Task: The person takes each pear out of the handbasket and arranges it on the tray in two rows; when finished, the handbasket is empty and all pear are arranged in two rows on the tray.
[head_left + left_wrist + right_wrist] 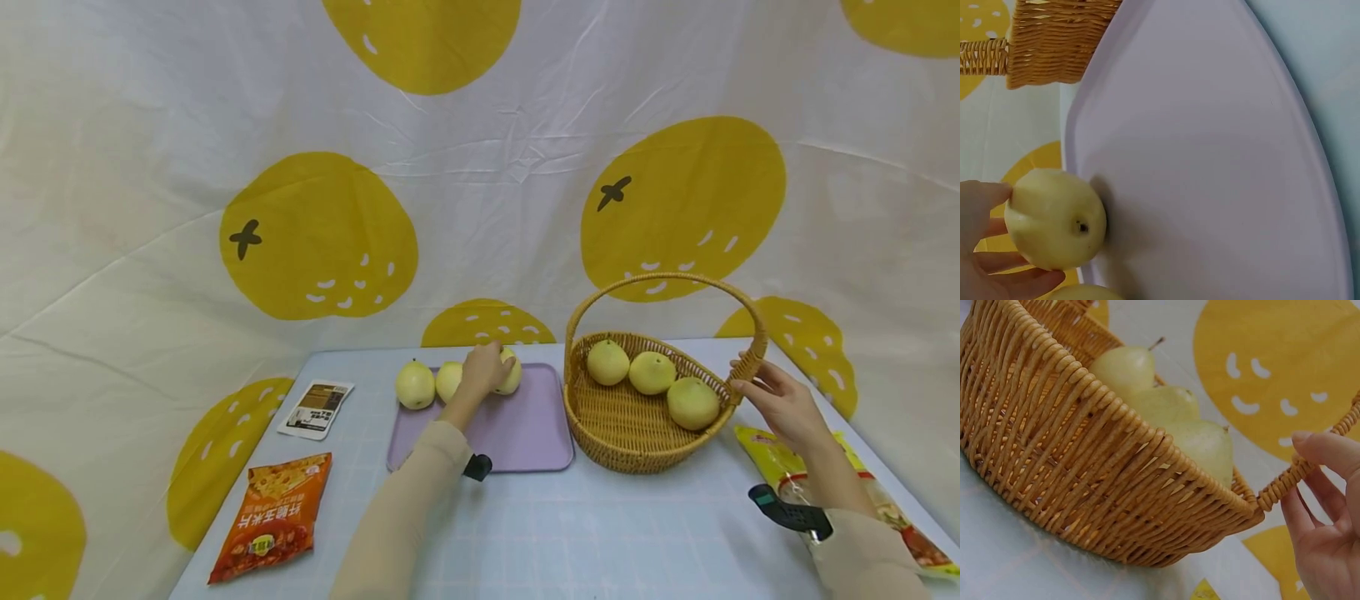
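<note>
Left hand [483, 367]: clamped on a pale yellow pear [1057, 219], thumb at one side and fingers curled round the other.
Held pear: lay within the left hand's grip at the far edge of the tray, its dark pit turned toward the left wrist camera; whether it bore on the tray could not be told.
Right hand [787, 404]: pinched the basket handle [667, 277] low down, close to the rim, thumb on one side and fingers on the other.
Tray [528, 425]: purple, spread out beneath the left hand and toward the person.
Tray pears: two, just left of the left hand, one close by [449, 380] and one beyond it [415, 385].
Basket [637, 458]: wicker, to the right of the left hand and directly left of the right hand.
Basket pears [652, 372]: three, inside the basket, in a slanting row between the two hands, the nearest one just left of the right hand.
White-and-brown pouch [316, 409]: flat, well left of the left hand.
Orange bag [273, 517]: left of the left hand and closer to the person.
Yellow bag [896, 510]: below the right hand, partly hidden by that forearm.
</note>
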`<state>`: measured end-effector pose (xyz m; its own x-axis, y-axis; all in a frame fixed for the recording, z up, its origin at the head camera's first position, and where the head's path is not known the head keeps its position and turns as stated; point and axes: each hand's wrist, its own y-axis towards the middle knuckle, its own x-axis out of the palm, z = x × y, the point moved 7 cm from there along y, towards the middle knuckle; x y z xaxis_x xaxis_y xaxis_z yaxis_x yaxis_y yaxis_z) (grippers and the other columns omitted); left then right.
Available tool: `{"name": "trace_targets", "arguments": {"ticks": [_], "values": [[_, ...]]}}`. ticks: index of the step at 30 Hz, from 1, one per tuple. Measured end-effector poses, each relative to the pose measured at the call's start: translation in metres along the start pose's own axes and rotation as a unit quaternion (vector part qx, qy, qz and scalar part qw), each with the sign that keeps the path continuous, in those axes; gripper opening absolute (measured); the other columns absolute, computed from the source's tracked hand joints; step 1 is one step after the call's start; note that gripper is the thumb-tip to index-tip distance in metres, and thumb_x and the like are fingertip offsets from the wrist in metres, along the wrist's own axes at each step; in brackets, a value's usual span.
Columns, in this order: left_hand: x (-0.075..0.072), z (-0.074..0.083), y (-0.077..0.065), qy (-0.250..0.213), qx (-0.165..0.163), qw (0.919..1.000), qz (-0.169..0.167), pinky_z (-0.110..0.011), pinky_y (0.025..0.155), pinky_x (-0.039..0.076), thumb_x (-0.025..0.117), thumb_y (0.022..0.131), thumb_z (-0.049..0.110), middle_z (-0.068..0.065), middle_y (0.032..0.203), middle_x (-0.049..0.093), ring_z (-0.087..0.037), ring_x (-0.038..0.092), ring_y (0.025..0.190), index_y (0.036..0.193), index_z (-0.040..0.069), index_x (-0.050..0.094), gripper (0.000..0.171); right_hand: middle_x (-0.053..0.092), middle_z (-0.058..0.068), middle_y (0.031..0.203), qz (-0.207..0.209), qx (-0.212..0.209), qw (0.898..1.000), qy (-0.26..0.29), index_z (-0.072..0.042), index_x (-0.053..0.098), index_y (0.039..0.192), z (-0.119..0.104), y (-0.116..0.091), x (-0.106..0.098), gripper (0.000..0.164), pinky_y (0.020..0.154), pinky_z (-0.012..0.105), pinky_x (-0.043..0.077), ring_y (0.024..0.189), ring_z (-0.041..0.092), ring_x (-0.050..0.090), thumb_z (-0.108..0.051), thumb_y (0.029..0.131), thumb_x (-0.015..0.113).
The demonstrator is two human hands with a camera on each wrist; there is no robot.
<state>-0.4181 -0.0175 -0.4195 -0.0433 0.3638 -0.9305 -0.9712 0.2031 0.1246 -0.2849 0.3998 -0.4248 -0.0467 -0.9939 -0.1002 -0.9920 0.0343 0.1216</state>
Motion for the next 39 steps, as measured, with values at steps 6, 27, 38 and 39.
{"name": "trace_targets", "arguments": {"ticks": [6,27,38,39], "values": [[0.005,-0.002,-0.004,-0.016,0.002,0.9995,-0.027,-0.041,0.084,0.051,0.075,0.078,0.039,-0.02,0.114,0.062,-0.035,0.06,0.103,0.124,-0.002,0.055,0.065,0.049,-0.018,0.117,0.001,-0.003,1.0,0.0,-0.018,0.031,0.148,0.0,0.0,0.001,0.062,0.075,0.002,0.042,0.099,-0.012,0.05,-0.015,0.093,0.06],[-0.015,0.02,-0.025,-0.113,0.087,0.988,0.061,-0.047,0.093,0.045,0.073,0.082,0.032,-0.021,0.124,0.056,-0.038,0.048,0.116,0.122,-0.001,0.059,0.054,0.051,-0.017,0.116,0.002,-0.005,1.0,0.018,-0.018,0.03,0.148,0.0,0.0,0.001,0.063,0.075,0.003,0.043,0.099,-0.012,0.052,-0.014,0.093,0.06],[-0.023,0.076,-0.056,-0.395,0.241,0.886,0.028,-0.022,0.067,0.053,0.072,0.082,0.009,-0.018,0.091,0.069,-0.018,0.066,0.078,0.099,-0.006,0.066,0.024,0.051,-0.018,0.116,0.001,-0.011,0.999,0.034,-0.018,0.03,0.148,0.0,-0.001,0.001,0.063,0.075,0.003,0.042,0.098,-0.012,0.052,-0.011,0.093,0.059],[-0.02,0.081,-0.058,-0.406,0.235,0.8833,0.007,-0.021,0.07,0.052,0.072,0.083,0.01,-0.018,0.095,0.068,-0.019,0.066,0.082,0.102,-0.005,0.065,0.026,0.05,-0.018,0.117,0.002,-0.007,1.0,0.028,-0.018,0.029,0.149,0.001,-0.001,0.0,0.064,0.076,0.003,0.042,0.099,-0.012,0.051,-0.012,0.093,0.059]]}}
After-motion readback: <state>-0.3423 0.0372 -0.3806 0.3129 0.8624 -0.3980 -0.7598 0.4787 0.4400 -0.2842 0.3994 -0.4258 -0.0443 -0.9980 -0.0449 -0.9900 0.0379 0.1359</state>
